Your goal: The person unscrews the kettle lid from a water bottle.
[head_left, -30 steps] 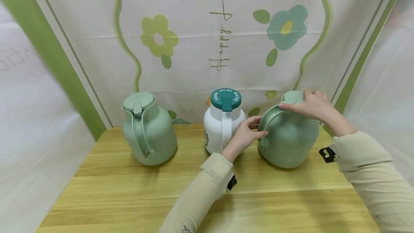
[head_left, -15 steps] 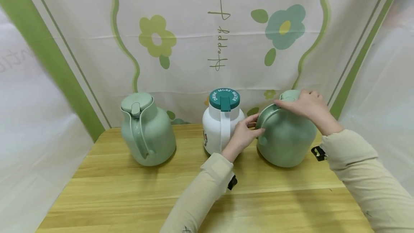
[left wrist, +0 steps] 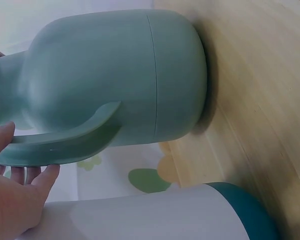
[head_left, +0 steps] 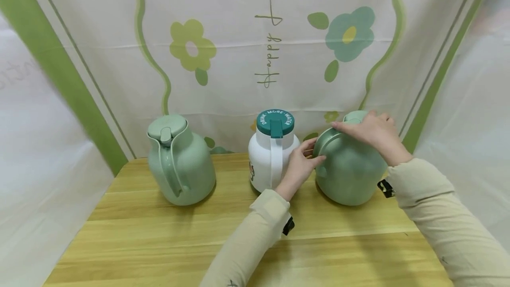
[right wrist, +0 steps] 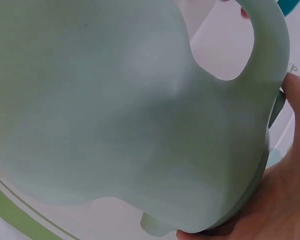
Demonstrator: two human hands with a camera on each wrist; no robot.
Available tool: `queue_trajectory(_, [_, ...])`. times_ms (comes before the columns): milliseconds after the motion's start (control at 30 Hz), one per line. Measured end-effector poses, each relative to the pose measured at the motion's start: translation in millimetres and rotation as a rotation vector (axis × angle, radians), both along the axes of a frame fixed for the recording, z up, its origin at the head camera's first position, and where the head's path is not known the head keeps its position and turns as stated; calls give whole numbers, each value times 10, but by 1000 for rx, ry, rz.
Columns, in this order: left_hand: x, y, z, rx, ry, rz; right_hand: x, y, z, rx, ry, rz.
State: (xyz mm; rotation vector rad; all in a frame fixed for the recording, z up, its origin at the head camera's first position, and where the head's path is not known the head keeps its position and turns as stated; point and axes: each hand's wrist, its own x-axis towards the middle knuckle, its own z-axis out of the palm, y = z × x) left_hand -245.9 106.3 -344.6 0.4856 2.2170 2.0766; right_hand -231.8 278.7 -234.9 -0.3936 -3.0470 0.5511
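A light green thermos jug (head_left: 350, 172) stands at the right of the table, its handle (left wrist: 69, 145) turned toward the left. My left hand (head_left: 299, 167) pinches that handle, thumb on one side and fingertips on the other. My right hand (head_left: 376, 132) grips the jug's top from above. Its thumb lies near the upper end of the handle and its fingers reach over the lid, with the fingertips partly hidden in the head view. Just left of my left hand stands a white thermos jug (head_left: 263, 158) with a dark green lid, partly covered by the hand.
A second light green thermos jug (head_left: 187, 167) stands at the left, its handle facing the front. All rest on a wooden table (head_left: 167, 242). Behind hangs a white cloth (head_left: 239, 74) with printed flowers, and more cloth encloses both sides.
My right hand has shifted left across the jug's top. The right green jug has turned slightly, its handle swinging a little left. My left hand keeps its place at the handle.
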Motion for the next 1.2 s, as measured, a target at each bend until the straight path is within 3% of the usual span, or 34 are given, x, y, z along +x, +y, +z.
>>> queue_trajectory(333, [16,5,6,20,-35,-3,19,-8,-7,35,21,4])
queue_trajectory(833, [42,19,34,23,-61,10,38,81,-27,47,9,96])
queue_trajectory(1200, [6,-7,41,0,-64,13,-34,231,27,52,-8,267])
